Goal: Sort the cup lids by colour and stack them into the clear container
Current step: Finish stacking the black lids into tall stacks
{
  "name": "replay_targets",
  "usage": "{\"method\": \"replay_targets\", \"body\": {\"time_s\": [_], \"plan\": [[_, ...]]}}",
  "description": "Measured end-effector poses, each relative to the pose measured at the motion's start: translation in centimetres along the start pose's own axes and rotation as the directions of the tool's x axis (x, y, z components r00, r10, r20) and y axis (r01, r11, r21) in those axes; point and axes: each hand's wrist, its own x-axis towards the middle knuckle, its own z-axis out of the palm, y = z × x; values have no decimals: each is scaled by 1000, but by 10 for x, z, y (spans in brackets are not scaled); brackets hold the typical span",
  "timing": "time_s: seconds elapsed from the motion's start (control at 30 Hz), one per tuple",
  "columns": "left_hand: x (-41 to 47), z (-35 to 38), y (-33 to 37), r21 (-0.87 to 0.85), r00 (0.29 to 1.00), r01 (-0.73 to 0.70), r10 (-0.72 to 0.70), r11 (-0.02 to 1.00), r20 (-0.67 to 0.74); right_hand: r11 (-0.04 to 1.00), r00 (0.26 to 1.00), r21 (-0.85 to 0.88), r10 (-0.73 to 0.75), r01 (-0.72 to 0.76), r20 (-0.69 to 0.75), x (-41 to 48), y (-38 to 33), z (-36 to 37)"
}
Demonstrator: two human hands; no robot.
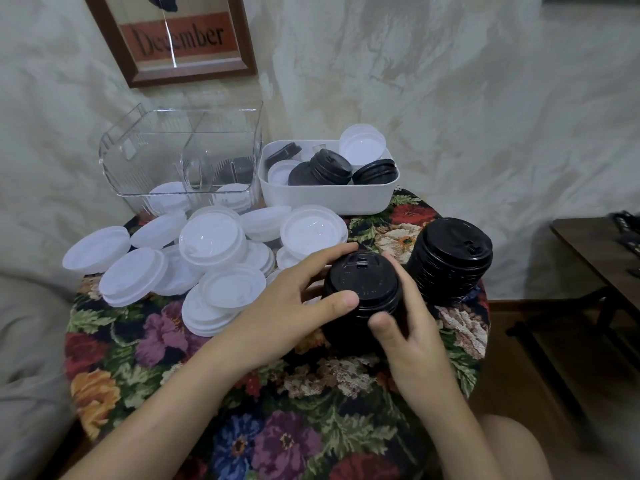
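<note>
1. At the far left of the round surface [277, 393], which wears a flowered cloth, a loose heap of white lids [207, 265] sprawls; some lie flat, some lean on their neighbours, a few are nested together.
2. Behind the heap, against the wall, stands the clear container [138, 150], upright and split by a see-through divider; a few white lids show low down through its front wall, and something dark sits in its right compartment, though I cannot tell what it is.
3. Above it a framed picture [173, 39] reading "December" leans on the wall.
4. Just beside the container, on its right, sits a white tub [329, 195]; black lids and white lids are jumbled inside it, one white lid propped above the rim.
5. The left hand [287, 299] reaches in from the near edge; its fingers curl round the far-left side of a short black stack [363, 285] and its thumb presses the near rim.
6. That black stack sits near the middle of the surface, between the two hands, the sip flap on top pointing away.
7. The right hand [412, 327] grips the same stack from the other side; the thumb lies on the front, the fingers wrap behind.
8. Just beside it to the right, a taller black pile [450, 258] stands on the cloth, tilted a little.
9. Well apart, at the right edge of the room, is a dark wooden table [595, 251].
</note>
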Motion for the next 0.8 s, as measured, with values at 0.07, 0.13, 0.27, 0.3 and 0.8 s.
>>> {"method": "replay_targets", "body": {"time_s": [0.07, 0.13, 0.27, 0.3, 0.8], "plan": [[1, 0, -2, 0, 1000, 4, -4, 1000, 8, 999, 1000, 31, 10, -10, -21, 0, 1, 1], [1, 1, -3, 0, 1000, 10, -10, 1000, 7, 999, 999, 40, 16, -15, -41, 1, 0, 2], [1, 2, -4, 23, 1000, -5, 5, 1000, -3, 1000, 999, 5, 11, -11, -51, 1, 1, 0], [1, 2, -4, 30, 1000, -9, 10, 999, -4, 1000, 999, -11, 2, -3, -49, 1, 2, -1], [-1, 2, -8, 67, 998, -35, 31, 997, 63, 998, 997, 10, 58, -59, 50, -4, -4, -9]]}}
